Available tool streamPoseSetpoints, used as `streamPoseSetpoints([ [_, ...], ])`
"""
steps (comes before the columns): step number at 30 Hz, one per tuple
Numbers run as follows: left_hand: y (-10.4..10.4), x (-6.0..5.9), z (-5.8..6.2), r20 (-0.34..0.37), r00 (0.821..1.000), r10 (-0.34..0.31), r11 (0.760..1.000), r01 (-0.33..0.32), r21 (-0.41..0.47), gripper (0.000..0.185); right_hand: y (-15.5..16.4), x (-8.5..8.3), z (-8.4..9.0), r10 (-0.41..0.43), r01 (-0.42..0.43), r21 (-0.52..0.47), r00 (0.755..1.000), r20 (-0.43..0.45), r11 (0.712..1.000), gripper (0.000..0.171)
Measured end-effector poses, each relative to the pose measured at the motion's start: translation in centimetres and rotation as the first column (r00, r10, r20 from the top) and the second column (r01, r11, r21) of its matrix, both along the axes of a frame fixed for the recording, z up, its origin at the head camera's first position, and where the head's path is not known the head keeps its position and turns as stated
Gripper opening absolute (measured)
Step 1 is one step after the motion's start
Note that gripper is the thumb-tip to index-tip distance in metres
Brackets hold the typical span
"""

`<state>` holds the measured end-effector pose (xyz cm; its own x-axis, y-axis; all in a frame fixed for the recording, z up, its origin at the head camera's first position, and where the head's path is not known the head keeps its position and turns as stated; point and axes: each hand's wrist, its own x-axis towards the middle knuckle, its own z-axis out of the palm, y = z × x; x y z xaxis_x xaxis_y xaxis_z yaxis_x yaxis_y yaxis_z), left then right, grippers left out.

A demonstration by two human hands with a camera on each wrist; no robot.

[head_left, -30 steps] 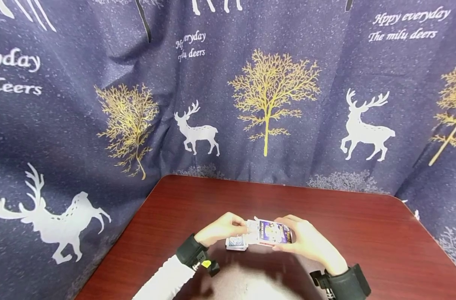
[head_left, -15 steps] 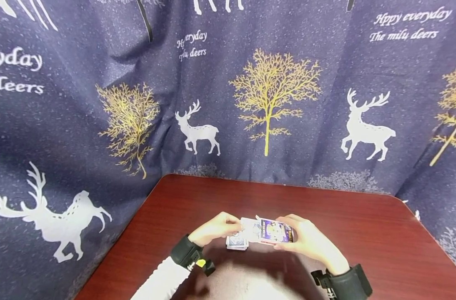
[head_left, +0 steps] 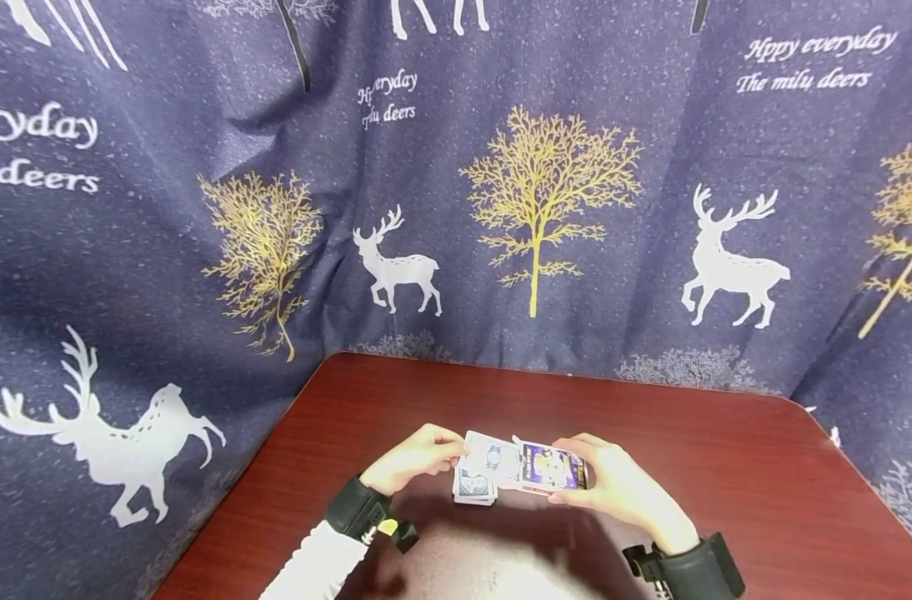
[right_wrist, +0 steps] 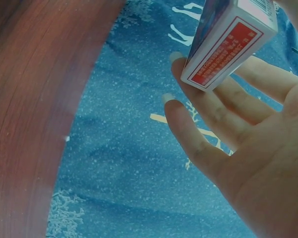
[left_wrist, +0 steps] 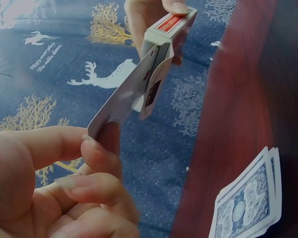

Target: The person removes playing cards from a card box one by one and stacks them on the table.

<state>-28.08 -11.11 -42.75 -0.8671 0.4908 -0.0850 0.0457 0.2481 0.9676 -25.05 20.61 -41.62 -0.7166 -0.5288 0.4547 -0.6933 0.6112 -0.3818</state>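
Note:
In the head view my left hand (head_left: 417,458) pinches the outer end of a playing card (head_left: 493,458) with a blue-patterned back. The card's other end is inside the open end of a purple card box (head_left: 552,468). My right hand (head_left: 613,483) grips that box by its edges, off the table. The left wrist view shows the card (left_wrist: 120,101) edge-on between thumb and finger, beside the box's raised flap (left_wrist: 156,84). Whether it is one card or more, I cannot tell. Below lies a loose stack of playing cards (head_left: 474,486), backs up.
A dark red wooden table (head_left: 696,450) extends under both hands. Its far edge meets a blue curtain (head_left: 456,183) printed with deer and trees. Dark straps with small cameras (head_left: 358,507) sit on both wrists.
My left hand has moved left, drawing the card farther out of the box, so more of its patterned back shows. The right hand and the box stay almost still.

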Motion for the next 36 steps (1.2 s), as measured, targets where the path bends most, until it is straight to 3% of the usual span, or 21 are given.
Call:
streamPoseSetpoints([
  [7,-0.9,-0.1,-0.1,0.015,0.997,0.069,0.998,-0.069,0.000,0.016,0.1,0.1,-0.2,0.008,-0.008,0.003,1.000,0.019,1.000,0.055],
  [18,-2.0,-1.3,-0.6,-0.009,0.996,0.085,0.996,-0.085,0.035,0.024,0.1,0.1,-0.2,0.016,-0.016,0.001,1.000,0.012,1.000,0.053],
  [27,-3.3,-3.5,-1.9,-0.073,0.985,0.160,0.982,-0.166,-0.091,0.024,0.2,-0.1,-0.1,-0.004,0.004,0.007,1.000,0.018,1.000,0.055],
  [36,-3.4,-5.8,-3.2,-0.133,0.986,0.104,0.968,-0.131,-0.213,0.025,0.4,-0.1,0.0,-0.018,0.018,0.012,1.000,0.024,1.000,0.054],
])
